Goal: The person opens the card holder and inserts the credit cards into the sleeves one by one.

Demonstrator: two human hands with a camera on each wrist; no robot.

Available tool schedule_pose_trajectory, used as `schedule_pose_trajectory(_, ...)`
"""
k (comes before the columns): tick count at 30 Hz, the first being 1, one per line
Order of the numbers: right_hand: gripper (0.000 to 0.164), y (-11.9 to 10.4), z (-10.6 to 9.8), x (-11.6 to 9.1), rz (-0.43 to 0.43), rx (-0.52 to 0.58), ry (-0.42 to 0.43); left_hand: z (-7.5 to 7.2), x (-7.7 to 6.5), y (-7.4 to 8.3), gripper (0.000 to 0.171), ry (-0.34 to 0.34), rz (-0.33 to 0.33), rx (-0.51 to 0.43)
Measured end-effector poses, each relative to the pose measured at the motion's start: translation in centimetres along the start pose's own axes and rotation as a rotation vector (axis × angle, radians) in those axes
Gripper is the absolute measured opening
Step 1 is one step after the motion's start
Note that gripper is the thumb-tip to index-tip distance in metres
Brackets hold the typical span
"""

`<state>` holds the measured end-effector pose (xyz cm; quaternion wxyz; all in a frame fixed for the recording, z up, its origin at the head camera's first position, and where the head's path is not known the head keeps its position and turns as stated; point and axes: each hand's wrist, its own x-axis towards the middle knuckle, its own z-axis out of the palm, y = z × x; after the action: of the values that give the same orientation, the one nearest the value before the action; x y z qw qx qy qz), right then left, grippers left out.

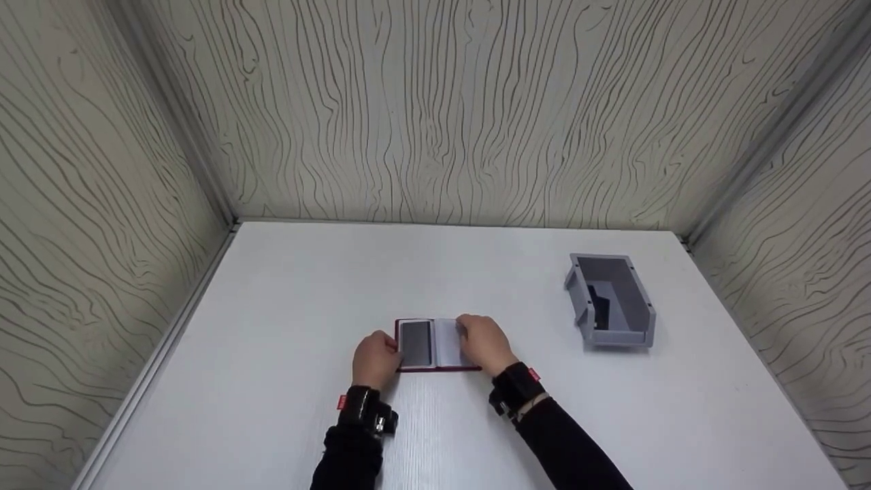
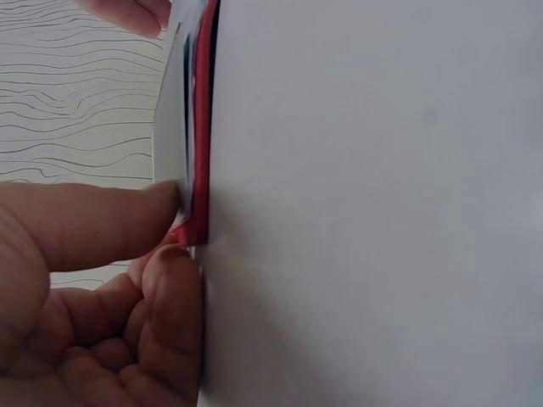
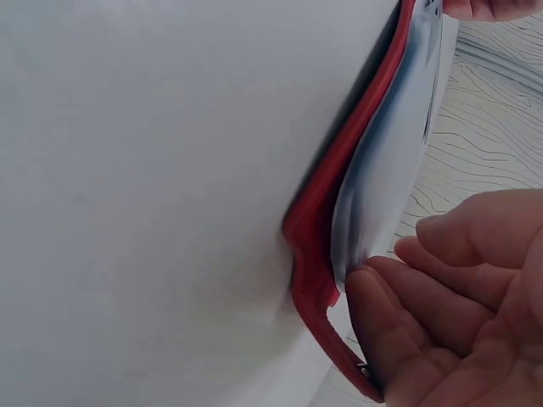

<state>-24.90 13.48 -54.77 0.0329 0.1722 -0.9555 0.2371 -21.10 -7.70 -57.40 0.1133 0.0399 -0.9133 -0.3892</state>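
Note:
A red card holder [image 1: 437,369] lies spread out on the white table. A dark grey card [image 1: 416,343] shows in its left side, and pale clear sleeves [image 1: 447,342] on its right side. My left hand [image 1: 375,359] pinches the left edge; in the left wrist view the thumb [image 2: 110,222] lies over the sleeves and curled fingers [image 2: 174,297] sit at the red cover's corner. My right hand [image 1: 487,343] is at the right edge. Its curled fingers [image 3: 386,326] touch the sleeve ends and the bent red cover flap [image 3: 327,339], with the thumb raised off them.
A grey plastic bin [image 1: 619,337] stands on the table to the right, with a black object [image 1: 599,309] inside, its kind unclear. Wood-grain patterned panels [image 1: 435,109] enclose the table [image 1: 306,272] at the back and both sides.

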Motion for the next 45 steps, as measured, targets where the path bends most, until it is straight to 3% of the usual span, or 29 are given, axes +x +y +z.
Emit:
schedule_pose_trajectory(9, 0.018, -0.1, -0.2, -0.2, -0.046, -0.025, 0.020, -0.1, -0.1, 0.3, 0.011, -0.009, -0.015, -0.020)
schedule_pose_trajectory(21, 0.020, -0.4, -0.2, -0.5, -0.033, 0.021, -0.007, -0.2, -0.2, 0.3, 0.012, -0.024, -0.027, -0.022)
schedule_pose_trajectory(29, 0.019, -0.6, 0.2, -0.7, -0.119, 0.052, -0.015, -0.1, -0.2, 0.2, 0.013, -0.023, -0.024, -0.013)
schedule_pose_trajectory(45, 0.023, -1.6, 0.6, -0.9, -0.111, 0.102, -0.062, -0.1, -0.1, 0.1, 0.012, -0.025, -0.028, -0.014)
